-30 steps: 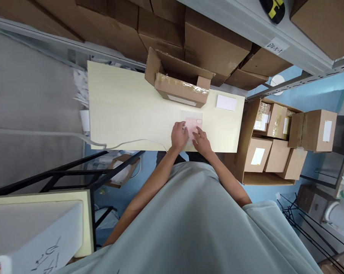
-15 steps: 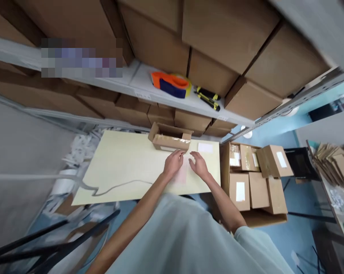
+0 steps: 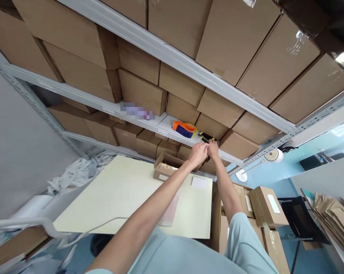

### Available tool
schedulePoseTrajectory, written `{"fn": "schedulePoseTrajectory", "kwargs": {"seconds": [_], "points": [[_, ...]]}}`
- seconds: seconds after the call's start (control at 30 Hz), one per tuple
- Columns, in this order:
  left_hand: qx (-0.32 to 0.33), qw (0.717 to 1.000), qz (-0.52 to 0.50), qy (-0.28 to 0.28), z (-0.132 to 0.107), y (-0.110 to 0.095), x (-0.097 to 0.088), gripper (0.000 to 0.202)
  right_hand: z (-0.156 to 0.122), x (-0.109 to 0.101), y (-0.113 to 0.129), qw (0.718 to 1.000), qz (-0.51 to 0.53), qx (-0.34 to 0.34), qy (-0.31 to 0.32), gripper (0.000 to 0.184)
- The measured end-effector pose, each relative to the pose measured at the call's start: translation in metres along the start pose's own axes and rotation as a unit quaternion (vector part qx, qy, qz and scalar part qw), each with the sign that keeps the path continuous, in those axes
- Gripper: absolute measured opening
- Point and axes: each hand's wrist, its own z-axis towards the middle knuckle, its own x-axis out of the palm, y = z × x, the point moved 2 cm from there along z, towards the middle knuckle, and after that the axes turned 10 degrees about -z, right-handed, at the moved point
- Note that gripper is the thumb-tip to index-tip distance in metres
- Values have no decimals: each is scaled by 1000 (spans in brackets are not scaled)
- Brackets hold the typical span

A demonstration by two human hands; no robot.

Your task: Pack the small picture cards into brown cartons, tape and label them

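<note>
You have both arms stretched forward over the table, up to the lip of the shelf; your left hand and right hand meet there, fingertips close together and seemingly touching; whether anything is pinched between them, you cannot tell (the fingers hide it). The black-and-yellow tools lie on the shelf just beyond your right hand, partly covered by it; whether you touch them is unclear; the orange-and-blue tape dispenser sits to their left. Below your arms, the pinkish sheet lies flat near the table's front edge, partly hidden by your left forearm; the open carton stands at the back of the table, below your left hand; a white card lies to its right; more brown boxes stand off to the right.
</note>
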Motion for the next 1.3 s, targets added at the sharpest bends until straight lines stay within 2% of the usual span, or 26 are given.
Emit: {"fn": "schedulePoseTrajectory", "kwargs": {"seconds": [0.07,0.13,0.2,0.27,0.37,0.43,0.5,0.53,0.63,0.7,0.77,0.87,0.97,1.1,1.23,1.3], "points": [[-4,1000,-11,-6,-7,1,-8,33,4,-3,1,1000,-2,-1,0,22],[-11,999,-28,-16,-24,8,-18,32,3,-3,-2,1000,-1,-6,8,18],[-26,998,-46,-37,-52,24,-31,32,-5,2,-10,1000,17,-18,-1,17],[-63,993,-62,-77,-91,49,-43,32,-26,15,-19,996,61,-29,-52,23],[-187,970,-64,-139,-169,100,-53,32,-86,44,-31,981,129,-27,-140,40],[-302,941,-53,-146,-226,136,-53,33,-139,65,-31,976,153,-45,-149,47],[-403,907,-33,-117,-279,167,-49,30,-192,87,-23,976,170,-66,-119,47],[-434,896,-23,-94,-301,181,-45,27,-217,98,-17,977,178,-73,-92,46],[-480,876,-2,-31,-345,215,-34,25,-276,135,7,977,201,-71,18,46],[-483,875,10,11,-356,234,-25,26,-303,161,24,972,205,-57,96,47],[-469,881,16,55,-356,250,-16,26,-320,188,40,966,198,-37,164,48],[-433,895,6,104,-346,264,-5,24,-329,225,63,955,186,-3,233,50],[-423,897,-3,133,-334,270,2,22,-327,252,85,948,175,40,264,52],[-464,872,14,154,-322,276,5,12,-321,266,111,945,139,82,285,54],[-499,848,43,174,-315,281,6,15,-318,262,130,940,85,70,323,55],[-502,845,52,178,-314,282,7,19,-316,258,138,937,61,62,337,55]]}}
